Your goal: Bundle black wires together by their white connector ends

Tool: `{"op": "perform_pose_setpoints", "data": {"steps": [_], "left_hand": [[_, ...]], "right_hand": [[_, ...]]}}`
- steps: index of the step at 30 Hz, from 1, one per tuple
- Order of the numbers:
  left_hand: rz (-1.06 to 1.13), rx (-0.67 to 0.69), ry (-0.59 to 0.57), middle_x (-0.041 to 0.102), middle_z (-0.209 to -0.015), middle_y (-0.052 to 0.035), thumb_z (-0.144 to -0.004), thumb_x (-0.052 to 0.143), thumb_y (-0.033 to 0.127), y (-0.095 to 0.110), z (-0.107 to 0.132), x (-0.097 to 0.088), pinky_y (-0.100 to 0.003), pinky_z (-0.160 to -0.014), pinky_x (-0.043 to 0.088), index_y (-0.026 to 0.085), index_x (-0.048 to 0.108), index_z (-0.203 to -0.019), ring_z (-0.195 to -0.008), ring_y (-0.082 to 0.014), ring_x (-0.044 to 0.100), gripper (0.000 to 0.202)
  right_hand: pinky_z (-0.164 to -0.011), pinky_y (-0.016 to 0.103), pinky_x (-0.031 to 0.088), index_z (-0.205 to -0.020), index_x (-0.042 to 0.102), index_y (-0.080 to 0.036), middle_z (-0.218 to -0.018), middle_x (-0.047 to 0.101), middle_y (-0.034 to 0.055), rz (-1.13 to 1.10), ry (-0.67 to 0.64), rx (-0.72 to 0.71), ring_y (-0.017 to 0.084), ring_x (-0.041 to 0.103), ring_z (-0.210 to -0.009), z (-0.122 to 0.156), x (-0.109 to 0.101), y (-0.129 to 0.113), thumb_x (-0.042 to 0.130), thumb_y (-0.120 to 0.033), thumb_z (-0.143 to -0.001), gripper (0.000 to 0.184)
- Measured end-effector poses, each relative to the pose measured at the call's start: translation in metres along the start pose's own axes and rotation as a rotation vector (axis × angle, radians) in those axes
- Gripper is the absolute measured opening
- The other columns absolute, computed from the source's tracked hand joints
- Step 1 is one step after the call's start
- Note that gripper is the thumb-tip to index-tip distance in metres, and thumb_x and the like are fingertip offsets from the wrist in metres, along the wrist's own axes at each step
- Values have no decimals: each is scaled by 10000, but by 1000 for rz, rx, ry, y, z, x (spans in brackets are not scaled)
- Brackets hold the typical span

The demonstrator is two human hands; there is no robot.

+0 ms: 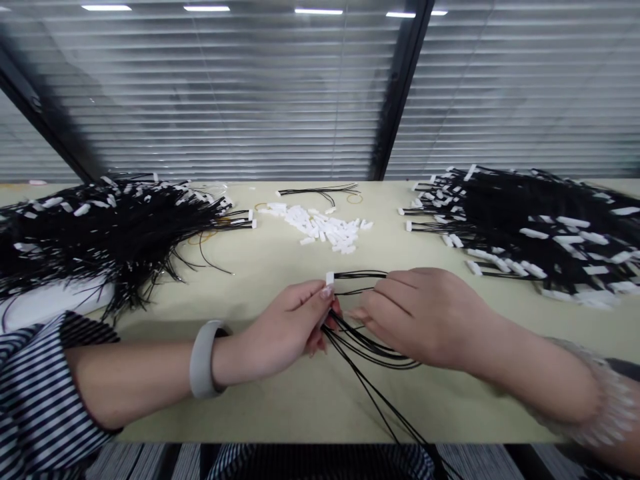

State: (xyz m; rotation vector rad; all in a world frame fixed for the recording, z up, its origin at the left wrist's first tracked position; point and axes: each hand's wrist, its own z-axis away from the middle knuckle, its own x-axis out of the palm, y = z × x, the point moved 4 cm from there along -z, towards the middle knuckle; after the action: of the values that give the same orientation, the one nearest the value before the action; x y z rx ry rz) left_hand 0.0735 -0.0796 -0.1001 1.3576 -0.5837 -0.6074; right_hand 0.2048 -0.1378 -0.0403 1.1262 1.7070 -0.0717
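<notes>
Between the thumb and fingers of my left hand (295, 320) is a small white connector (329, 278), its upper end sticking out above the thumb. Thin black wires (357, 274) run from it to the right. My right hand (420, 313) is closed around some of these wires just right of the connector; its fingertips are partly hidden. More black wires (380, 353) loop below both hands, and a few trail down over the table's front edge.
A heap of black wires with white connectors (120, 233) lies on the left, a second wire bundle (525, 220) on the right. Loose white connectors (320, 227) are piled mid-table. Behind them lies a short wire harness (320, 191). Window blinds (225, 100) stand beyond the table (280, 407).
</notes>
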Motion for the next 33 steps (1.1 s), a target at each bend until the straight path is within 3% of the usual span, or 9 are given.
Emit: {"op": "perform_pose_setpoints", "data": {"steps": [4,8,10,14,18,21,23,29,33], "left_hand": [[-5,20,-16,420,-533,54,-860,401,473,1,0,1,-197,-451,363,155,491,-733,-441,-52,388,354],[-8,23,-25,419,-542,49,-856,409,473,1,0,2,-200,-450,350,156,486,-709,-450,-57,396,358],[26,13,-13,437,-569,48,-855,413,469,1,-1,1,-199,-450,354,156,498,-723,-439,-48,391,350],[165,-16,72,487,-626,39,-843,450,436,3,-2,0,-206,-460,392,158,500,-745,-420,-37,392,299],[293,-16,195,495,-615,37,-854,443,364,6,-2,-4,-229,-489,425,159,501,-750,-397,-34,363,237],[348,-28,274,488,-619,25,-864,430,343,7,-3,-6,-221,-486,415,154,506,-744,-437,-50,383,237],[377,-52,302,482,-625,21,-863,437,333,8,-3,-7,-212,-485,405,154,504,-737,-466,-57,402,229],[485,-134,351,481,-610,23,-891,394,276,12,-1,-8,-196,-494,393,150,488,-729,-470,-53,422,225],[544,-135,357,488,-607,20,-894,388,252,11,-2,-10,-202,-482,390,146,485,-737,-460,-57,416,212]], "right_hand": [[-484,263,240,-647,511,-159,-549,513,-6,-146,-77,138,95,431,-492,0,1,0,390,-188,-847,235],[-458,240,253,-773,499,-158,-531,499,-26,-401,-93,233,80,395,-457,-1,-7,2,369,-335,-885,247],[-431,217,258,-756,463,-165,-513,456,-40,-553,-57,338,63,355,-437,0,-11,9,362,-323,-895,233],[-400,196,279,-636,427,-172,-515,400,-34,-795,273,640,52,354,-444,8,-21,34,387,-262,-899,281],[-327,221,253,-654,515,-174,-462,419,-28,-1023,682,732,74,365,-390,17,-29,53,431,-361,-883,307],[-313,230,230,-606,552,-167,-413,397,-24,-854,880,762,75,364,-360,20,-35,55,415,-469,-863,420],[-326,223,243,-587,570,-164,-423,411,-18,-694,911,765,66,393,-382,21,-37,53,388,-498,-862,470],[-366,193,266,-550,553,-144,-522,516,1,-469,740,688,27,416,-439,22,-34,57,281,-498,-890,561],[-369,204,273,-428,322,-141,-434,394,-5,-594,760,695,50,412,-423,24,-30,65,318,-519,-868,580]]}}
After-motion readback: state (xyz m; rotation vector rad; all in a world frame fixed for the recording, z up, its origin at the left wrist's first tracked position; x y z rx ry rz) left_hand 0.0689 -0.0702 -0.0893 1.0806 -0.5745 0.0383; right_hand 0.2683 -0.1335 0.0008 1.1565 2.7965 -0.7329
